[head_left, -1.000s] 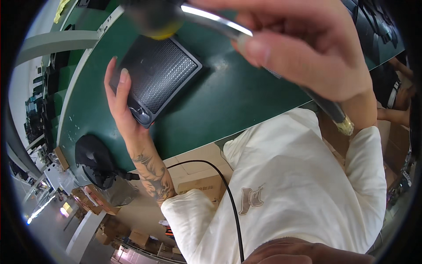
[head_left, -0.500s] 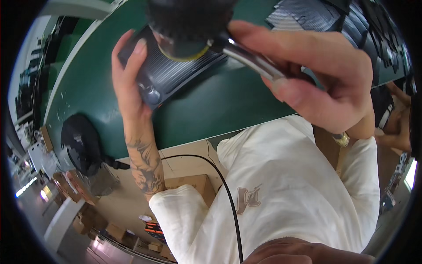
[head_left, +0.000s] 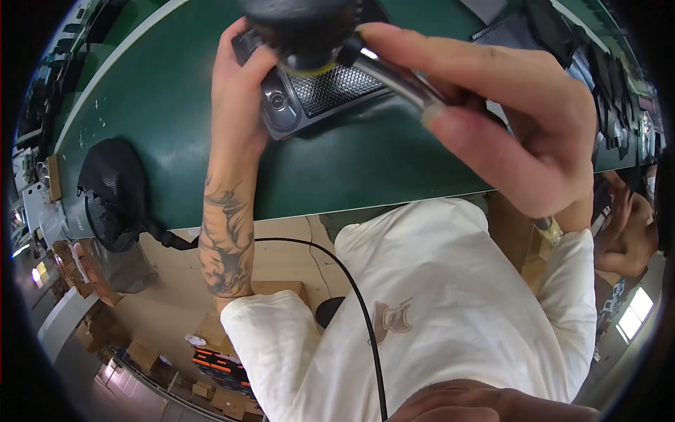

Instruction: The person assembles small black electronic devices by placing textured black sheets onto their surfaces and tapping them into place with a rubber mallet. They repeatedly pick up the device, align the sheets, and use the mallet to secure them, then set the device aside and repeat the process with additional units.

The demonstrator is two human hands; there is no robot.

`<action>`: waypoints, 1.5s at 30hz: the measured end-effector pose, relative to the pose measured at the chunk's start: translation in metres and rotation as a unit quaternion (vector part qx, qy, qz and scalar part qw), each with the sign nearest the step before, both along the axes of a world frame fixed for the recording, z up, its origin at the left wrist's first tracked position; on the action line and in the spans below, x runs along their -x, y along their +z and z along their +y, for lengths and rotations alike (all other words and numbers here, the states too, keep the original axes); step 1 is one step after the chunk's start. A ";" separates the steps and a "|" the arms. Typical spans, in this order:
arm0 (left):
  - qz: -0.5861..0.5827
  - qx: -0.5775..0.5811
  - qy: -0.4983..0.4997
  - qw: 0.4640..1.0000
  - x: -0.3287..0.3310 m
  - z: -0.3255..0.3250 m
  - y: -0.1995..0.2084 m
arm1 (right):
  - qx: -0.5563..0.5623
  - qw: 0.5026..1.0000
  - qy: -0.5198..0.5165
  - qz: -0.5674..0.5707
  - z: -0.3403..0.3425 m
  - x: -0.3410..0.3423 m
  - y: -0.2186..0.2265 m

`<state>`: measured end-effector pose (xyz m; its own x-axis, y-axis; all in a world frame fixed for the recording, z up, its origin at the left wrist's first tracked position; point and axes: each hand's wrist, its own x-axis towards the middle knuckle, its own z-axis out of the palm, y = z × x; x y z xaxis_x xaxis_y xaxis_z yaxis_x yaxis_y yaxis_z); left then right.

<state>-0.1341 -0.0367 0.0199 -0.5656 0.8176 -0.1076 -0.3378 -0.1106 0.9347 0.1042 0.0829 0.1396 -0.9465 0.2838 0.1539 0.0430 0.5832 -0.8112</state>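
Observation:
My left hand (head_left: 239, 91) grips the near-left end of a dark grey rectangular panel (head_left: 337, 91), its thumb lying on top. The panel has a shiny woven-pattern face and a ringed round detail in its rounded corner; it is tilted over the green table. Close to the camera, my right hand (head_left: 524, 119) pinches the metal handle (head_left: 397, 81) of a tool between thumb and index finger. That tool's round black head (head_left: 302, 32) has a yellowish lower rim and covers part of the panel. Its exact kind cannot be made out, nor whether it touches the panel.
A black mesh cap-like item (head_left: 112, 190) sits at the left end of the green table (head_left: 176, 155). Dark textured sheets (head_left: 517, 32) and black strips (head_left: 615, 98) lie at the far right. Another person (head_left: 626, 232) sits at right. A black cable (head_left: 351, 271) hangs before me.
My left hand and the panel have moved right and up in the picture, and the panel's face now shows a different angle. My right hand keeps its pinch on the handle. The whole view has shifted slightly.

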 end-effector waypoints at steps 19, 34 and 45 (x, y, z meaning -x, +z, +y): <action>0.149 0.005 0.114 0.982 0.007 0.001 0.008 | -0.021 0.978 -0.207 -0.010 0.035 -0.107 -0.058; 0.734 0.128 -0.212 0.633 -0.040 0.036 0.076 | -0.039 0.974 -0.211 0.074 0.012 -0.174 -0.130; 0.731 0.146 -0.261 0.614 -0.037 0.051 0.083 | -0.295 0.944 -0.143 0.037 0.041 -0.076 -0.116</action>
<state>-0.0967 0.0140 0.1029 0.0986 0.9950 0.0187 0.9666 -0.1002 0.2359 0.1805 0.1239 0.0239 -0.8243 0.3697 0.4287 0.2225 0.9080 -0.3551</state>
